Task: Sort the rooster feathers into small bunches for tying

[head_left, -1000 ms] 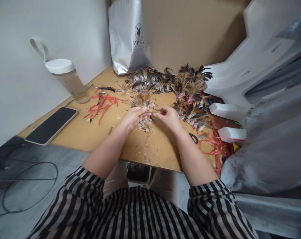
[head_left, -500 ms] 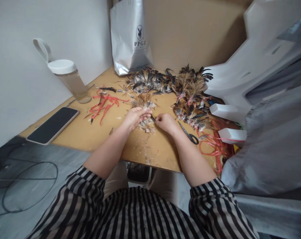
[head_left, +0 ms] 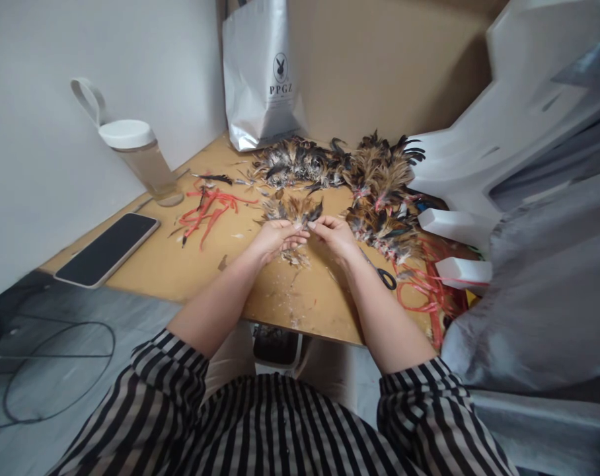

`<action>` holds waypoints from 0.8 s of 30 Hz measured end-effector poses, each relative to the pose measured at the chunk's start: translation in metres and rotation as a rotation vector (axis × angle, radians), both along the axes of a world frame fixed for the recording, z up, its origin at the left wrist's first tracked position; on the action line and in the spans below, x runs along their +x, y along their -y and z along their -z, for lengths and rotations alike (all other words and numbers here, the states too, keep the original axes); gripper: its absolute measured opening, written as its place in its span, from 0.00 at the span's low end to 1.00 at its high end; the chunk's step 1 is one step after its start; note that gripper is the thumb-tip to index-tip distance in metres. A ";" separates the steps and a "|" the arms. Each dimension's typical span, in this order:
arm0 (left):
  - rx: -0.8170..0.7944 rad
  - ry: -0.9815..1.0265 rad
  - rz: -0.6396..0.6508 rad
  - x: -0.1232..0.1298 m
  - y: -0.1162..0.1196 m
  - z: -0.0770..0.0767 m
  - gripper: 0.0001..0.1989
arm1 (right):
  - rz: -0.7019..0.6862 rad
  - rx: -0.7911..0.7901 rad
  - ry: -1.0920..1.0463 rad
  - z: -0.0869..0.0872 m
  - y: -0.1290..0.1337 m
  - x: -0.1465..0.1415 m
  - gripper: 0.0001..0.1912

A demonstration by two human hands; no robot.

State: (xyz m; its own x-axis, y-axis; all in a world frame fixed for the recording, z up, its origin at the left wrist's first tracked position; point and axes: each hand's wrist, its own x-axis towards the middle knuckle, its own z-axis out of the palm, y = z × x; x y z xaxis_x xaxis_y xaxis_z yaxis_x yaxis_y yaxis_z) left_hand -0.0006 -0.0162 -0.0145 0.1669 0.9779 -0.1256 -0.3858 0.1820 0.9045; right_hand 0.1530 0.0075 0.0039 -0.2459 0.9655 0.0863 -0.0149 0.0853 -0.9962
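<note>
Over the middle of the table, my left hand (head_left: 279, 239) is closed in a pinch on a bunch of brown and dark feathers (head_left: 291, 208), which fans out beyond the fingertips. My right hand (head_left: 334, 237) meets it from the right, thumb and finger pinching a dark feather (head_left: 314, 210) at the bunch's right side. The fingertips of both hands nearly touch. Below my left hand, loose feathers and fluff (head_left: 295, 255) lie on the table. Black-handled scissors (head_left: 386, 278) rest by my right wrist, their blades mostly hidden behind it.
Feather piles (head_left: 300, 162) line the back, with bundles tied in red (head_left: 379, 172) at the right. Red strips (head_left: 205, 210) and a phone (head_left: 109, 250) lie left, near a lidded bottle (head_left: 144, 162). A silver bag (head_left: 260, 79) stands behind. Red ribbon (head_left: 423, 294) tangles at right.
My right hand has moved up and left to the bunch, bringing a dark feather against its right side. It now covers the scissors' blades. My left hand stays nearly in place.
</note>
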 end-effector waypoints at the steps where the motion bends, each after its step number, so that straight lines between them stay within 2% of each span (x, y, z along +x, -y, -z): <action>1: 0.001 0.002 0.007 0.000 0.000 0.000 0.11 | 0.007 0.009 0.005 0.001 0.001 -0.002 0.15; 10: 0.005 -0.006 0.026 0.002 0.001 -0.002 0.08 | 0.037 0.045 0.022 0.008 0.001 -0.007 0.14; 19: 0.039 -0.080 -0.016 0.005 0.003 -0.004 0.09 | 0.015 -0.002 -0.004 -0.002 0.003 -0.005 0.16; 24: 0.115 -0.146 -0.010 0.006 0.003 -0.003 0.08 | 0.019 0.011 0.010 -0.002 0.004 -0.005 0.18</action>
State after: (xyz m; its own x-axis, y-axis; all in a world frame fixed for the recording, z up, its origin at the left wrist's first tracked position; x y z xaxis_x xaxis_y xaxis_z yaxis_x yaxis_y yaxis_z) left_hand 0.0056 -0.0190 -0.0115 0.1454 0.9887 -0.0355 -0.2502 0.0715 0.9655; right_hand 0.1477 0.0033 0.0064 -0.2279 0.9691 0.0943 -0.0031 0.0961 -0.9954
